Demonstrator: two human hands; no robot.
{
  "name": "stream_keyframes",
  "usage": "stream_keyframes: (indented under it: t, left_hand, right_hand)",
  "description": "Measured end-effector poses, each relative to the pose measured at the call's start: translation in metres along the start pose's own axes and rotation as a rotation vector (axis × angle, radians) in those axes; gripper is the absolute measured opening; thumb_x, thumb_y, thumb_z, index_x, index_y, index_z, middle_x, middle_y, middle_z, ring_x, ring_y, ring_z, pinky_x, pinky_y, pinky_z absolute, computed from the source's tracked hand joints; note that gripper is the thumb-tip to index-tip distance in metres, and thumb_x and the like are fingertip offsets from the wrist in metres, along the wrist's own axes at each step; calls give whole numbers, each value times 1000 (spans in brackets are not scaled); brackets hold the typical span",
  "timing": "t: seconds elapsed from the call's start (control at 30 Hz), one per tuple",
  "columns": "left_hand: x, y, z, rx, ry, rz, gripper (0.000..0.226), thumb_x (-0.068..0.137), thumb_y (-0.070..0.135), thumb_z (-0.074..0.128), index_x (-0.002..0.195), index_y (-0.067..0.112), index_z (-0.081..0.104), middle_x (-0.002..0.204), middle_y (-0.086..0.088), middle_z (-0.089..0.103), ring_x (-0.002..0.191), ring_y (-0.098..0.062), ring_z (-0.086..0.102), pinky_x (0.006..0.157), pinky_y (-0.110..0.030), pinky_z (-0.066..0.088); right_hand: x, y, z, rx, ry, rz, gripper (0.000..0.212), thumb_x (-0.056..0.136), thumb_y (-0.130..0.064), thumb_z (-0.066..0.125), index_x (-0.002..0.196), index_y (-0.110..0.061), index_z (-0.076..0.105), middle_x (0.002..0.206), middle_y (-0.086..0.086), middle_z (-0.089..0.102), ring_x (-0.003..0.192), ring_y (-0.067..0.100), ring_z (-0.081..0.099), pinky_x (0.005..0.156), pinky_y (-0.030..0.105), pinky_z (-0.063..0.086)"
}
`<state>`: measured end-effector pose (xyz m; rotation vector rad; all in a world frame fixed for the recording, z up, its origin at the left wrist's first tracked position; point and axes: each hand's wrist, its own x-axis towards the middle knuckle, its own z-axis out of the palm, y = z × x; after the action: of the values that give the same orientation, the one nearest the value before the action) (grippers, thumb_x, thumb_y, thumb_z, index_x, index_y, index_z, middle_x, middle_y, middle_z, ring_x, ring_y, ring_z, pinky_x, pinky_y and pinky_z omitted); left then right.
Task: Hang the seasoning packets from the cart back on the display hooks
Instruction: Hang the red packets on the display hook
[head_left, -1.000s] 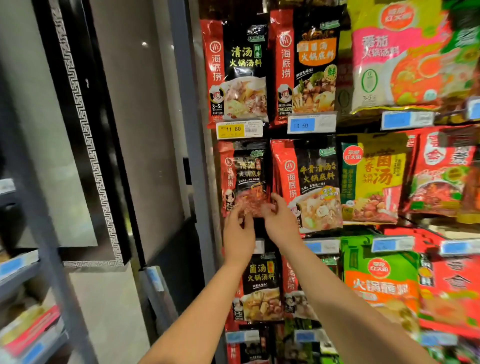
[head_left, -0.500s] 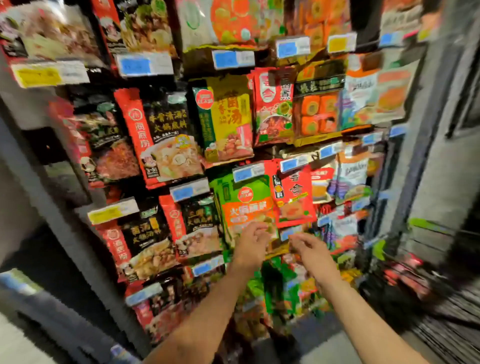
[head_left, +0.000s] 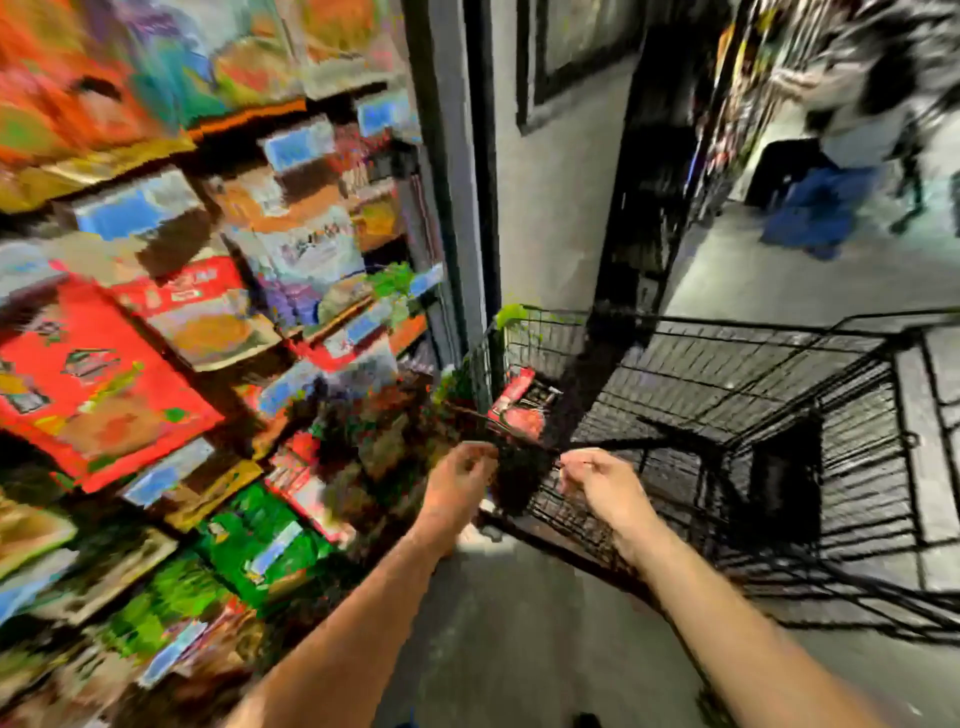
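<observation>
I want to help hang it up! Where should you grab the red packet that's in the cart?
Probably by its upper end. The red packet leans tilted in the near-left corner of the black wire cart, top edge up, so a hand coming from above over the rim could pinch it there. The blur hides any hang hole.

cart (head_left: 753, 374): black wire mesh
packet in cart (head_left: 517, 400): red and black, some white
display packets (head_left: 104, 374): blurred; bright red, green, orange, yellow, purple
price tags (head_left: 124, 213): blue on white
shelf post (head_left: 441, 171): grey with dark edge
floor (head_left: 519, 623): plain grey
wall (head_left: 561, 182): pale grey, black-framed panel
far bin (head_left: 815, 208): blue
</observation>
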<state>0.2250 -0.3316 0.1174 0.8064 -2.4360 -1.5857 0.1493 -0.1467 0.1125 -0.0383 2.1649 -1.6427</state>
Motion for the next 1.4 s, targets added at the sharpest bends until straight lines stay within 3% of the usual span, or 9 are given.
stream_keyframes:
  t: [0.13,0.3,0.53,0.67,0.8,0.93,1.07,1.27,1.4]
  left_hand:
    - [59,0,75,82,-124,-24,12,90,29,62,96,34,71,91,5,73,87,-20,71,87,-40,59]
    - [114,24,113,226,-214,-23,22,99,15,60,114,17,75,99,8,69,97,-11,66,83,-16,43]
    - [269,-5,143,171,-197,-156,20,100,15,59,114,15,74,112,-7,74,100,-18,65,73,-9,43]
    - [357,-48,171,187,-296,-220,25,101,4,57,122,4,68,123,-14,69,116,-26,62,91,-18,41]
    - [430,-92,202,152,-361,-304,24,105,-1,49,126,6,58,116,-10,64,110,-24,60,65,-2,41]
    - [490,-160,228,207,-306,-317,14,95,18,66,107,22,73,106,0,72,98,-20,69,78,-23,54]
    - [518,-213,245,310,-300,-325,47,90,27,69,137,28,63,142,3,52,126,-18,54,110,-41,47]
    - [531,-220,253,323,-290,-380,61,88,29,67,146,35,49,148,-1,45,136,-26,48,115,-54,41]
    - [527,-213,249,271,-265,-423,63,91,16,66,149,30,46,142,-2,47,130,-24,53,111,-49,48]
  right_hand:
    - [44,12,-53,0,23,126,20,100,-7,58,99,-16,76,89,7,74,74,13,63,71,28,44]
    - [116,21,-61,128,4,290,19,99,0,55,107,-7,71,88,9,70,69,16,58,55,24,39]
    - [253,30,-11,47,20,401,24,100,-2,55,115,-14,68,90,9,69,75,19,62,64,29,45]
    - [346,61,25,107,32,494,24,98,2,55,117,5,68,78,7,61,64,17,52,55,24,37]
    - [425,104,59,167,68,590,18,100,-17,61,116,-16,69,103,4,70,93,19,62,71,25,49]
    - [484,134,79,196,85,671,32,101,-22,63,130,-8,61,118,7,65,119,28,61,97,29,48]
    - [514,169,97,318,156,725,30,99,-19,68,124,-20,50,124,4,64,111,22,63,94,29,50]
    - [536,207,125,374,293,736,18,87,-15,80,92,-22,64,105,12,74,95,29,73,88,47,62]
    - [526,205,123,362,265,772,25,93,-10,72,114,-12,58,112,14,71,92,23,70,73,36,62]
